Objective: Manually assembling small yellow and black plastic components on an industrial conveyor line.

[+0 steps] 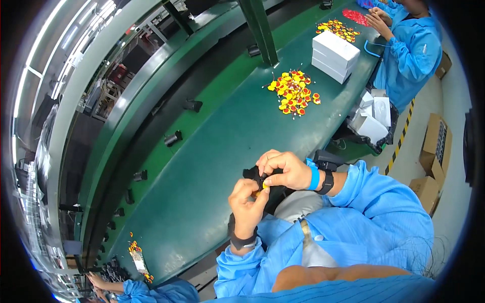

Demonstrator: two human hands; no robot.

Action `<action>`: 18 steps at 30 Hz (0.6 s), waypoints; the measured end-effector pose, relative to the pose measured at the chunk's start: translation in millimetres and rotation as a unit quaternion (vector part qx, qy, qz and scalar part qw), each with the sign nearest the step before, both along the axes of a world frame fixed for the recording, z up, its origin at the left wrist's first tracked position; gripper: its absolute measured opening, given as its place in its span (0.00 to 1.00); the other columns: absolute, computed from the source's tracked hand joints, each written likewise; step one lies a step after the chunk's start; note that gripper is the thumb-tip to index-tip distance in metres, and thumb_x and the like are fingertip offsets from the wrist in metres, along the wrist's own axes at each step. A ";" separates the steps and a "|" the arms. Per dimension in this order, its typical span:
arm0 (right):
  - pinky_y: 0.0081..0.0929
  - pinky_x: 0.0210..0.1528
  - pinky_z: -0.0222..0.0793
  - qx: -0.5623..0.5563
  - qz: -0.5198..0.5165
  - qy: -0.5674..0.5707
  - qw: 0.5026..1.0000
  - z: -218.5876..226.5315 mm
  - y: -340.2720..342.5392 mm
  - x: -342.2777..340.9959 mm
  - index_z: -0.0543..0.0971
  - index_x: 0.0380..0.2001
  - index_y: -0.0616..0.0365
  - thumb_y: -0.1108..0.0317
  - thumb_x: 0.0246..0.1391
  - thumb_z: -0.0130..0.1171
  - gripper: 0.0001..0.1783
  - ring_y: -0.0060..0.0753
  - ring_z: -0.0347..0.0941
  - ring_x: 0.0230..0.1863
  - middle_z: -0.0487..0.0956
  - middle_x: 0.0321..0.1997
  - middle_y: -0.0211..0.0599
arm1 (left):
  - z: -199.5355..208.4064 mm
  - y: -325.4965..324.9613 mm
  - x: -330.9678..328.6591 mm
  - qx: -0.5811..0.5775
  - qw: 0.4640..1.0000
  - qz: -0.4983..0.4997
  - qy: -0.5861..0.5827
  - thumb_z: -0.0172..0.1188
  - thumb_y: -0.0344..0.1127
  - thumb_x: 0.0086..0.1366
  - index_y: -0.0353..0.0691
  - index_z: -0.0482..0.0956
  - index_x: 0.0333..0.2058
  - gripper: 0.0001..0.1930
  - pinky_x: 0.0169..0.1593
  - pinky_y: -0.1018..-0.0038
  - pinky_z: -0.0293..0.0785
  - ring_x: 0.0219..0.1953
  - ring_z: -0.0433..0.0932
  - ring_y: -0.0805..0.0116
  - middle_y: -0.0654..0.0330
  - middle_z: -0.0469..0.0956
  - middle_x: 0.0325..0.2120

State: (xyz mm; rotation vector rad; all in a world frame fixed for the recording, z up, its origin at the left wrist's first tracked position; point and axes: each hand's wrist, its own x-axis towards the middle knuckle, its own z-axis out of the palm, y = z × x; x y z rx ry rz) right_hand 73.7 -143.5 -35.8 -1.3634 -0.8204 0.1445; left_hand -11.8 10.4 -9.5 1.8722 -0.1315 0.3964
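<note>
Close to my body, at the near edge of the green table [202,197], both hands meet around a small black part [251,173]. My right hand [290,170] pinches it from above with thumb and fingertips. A small yellow piece [265,186] shows between the thumbs, and my left hand [246,203] grips it from the left with fingers closed. How the yellow piece and the black part join is hidden by my fingers. Farther up the table lies a loose pile of yellow, red and black pieces [293,93].
White boxes [334,55] are stacked beyond the pile. A co-worker [411,55] sits at the far right near more yellow and red pieces [337,30]. A black-lined bin [374,121] of white boxes stands beside the table. Another person [156,292] works at lower left. Black cylindrical fixtures [173,138] line the conveyor side.
</note>
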 end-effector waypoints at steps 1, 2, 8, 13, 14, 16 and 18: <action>0.33 0.47 0.65 -0.009 -0.009 -0.009 1.000 -0.9 -1.7 1.4 0.74 0.20 0.60 0.72 0.40 0.65 0.09 0.36 0.71 0.43 0.77 0.30 0.36 | -1.8 1.4 2.5 0.013 1.000 -0.003 0.005 0.65 0.22 0.47 0.33 0.74 0.24 0.08 0.27 0.81 0.64 0.25 0.69 0.77 0.62 0.70 0.24; 0.34 0.48 0.65 -0.029 0.001 -0.009 1.000 -5.4 -3.2 7.5 0.76 0.22 0.59 0.70 0.41 0.65 0.08 0.36 0.71 0.44 0.77 0.34 0.36 | -1.9 2.3 7.9 0.012 1.000 -0.006 0.009 0.66 0.22 0.48 0.33 0.74 0.24 0.07 0.27 0.81 0.64 0.24 0.69 0.76 0.62 0.70 0.24; 0.30 0.50 0.66 -0.124 -0.096 -0.001 0.988 -5.1 -29.1 32.2 0.75 0.46 0.53 0.66 0.45 0.67 0.23 0.32 0.70 0.46 0.67 0.54 0.38 | 7.1 28.4 71.5 0.165 0.986 -0.008 0.018 0.64 0.25 0.50 0.31 0.75 0.26 0.07 0.30 0.76 0.69 0.26 0.73 0.69 0.56 0.74 0.25; 0.28 0.39 0.71 -0.176 -0.320 0.015 0.931 -12.3 -96.9 70.1 0.72 0.49 0.58 0.70 0.43 0.64 0.26 0.32 0.73 0.35 0.70 0.47 0.41 | 4.9 68.6 179.9 0.300 0.947 0.046 -0.104 0.60 0.25 0.54 0.31 0.75 0.29 0.05 0.38 0.68 0.72 0.32 0.76 0.55 0.51 0.77 0.30; 0.27 0.38 0.71 -0.208 -0.359 0.024 0.910 -11.2 -110.6 75.2 0.74 0.47 0.58 0.70 0.44 0.64 0.23 0.32 0.73 0.34 0.70 0.46 0.41 | 3.2 71.6 201.2 0.295 0.948 0.054 -0.105 0.59 0.25 0.54 0.31 0.75 0.30 0.05 0.40 0.68 0.71 0.34 0.76 0.54 0.51 0.77 0.32; 0.29 0.37 0.70 -0.251 -0.416 0.047 0.873 -0.1 -130.9 83.4 0.77 0.42 0.58 0.70 0.46 0.62 0.17 0.34 0.74 0.33 0.73 0.41 0.41 | -0.7 80.3 241.1 0.298 0.947 0.069 -0.102 0.57 0.24 0.55 0.31 0.76 0.33 0.06 0.44 0.68 0.71 0.38 0.76 0.53 0.50 0.77 0.35; 0.31 0.37 0.70 -0.296 -0.430 0.032 0.852 -1.1 -143.6 94.1 0.77 0.42 0.57 0.69 0.46 0.62 0.16 0.37 0.74 0.34 0.73 0.40 0.42 | -12.2 90.4 274.5 0.309 0.945 0.073 -0.075 0.56 0.23 0.55 0.32 0.77 0.36 0.09 0.47 0.68 0.71 0.42 0.76 0.53 0.50 0.77 0.38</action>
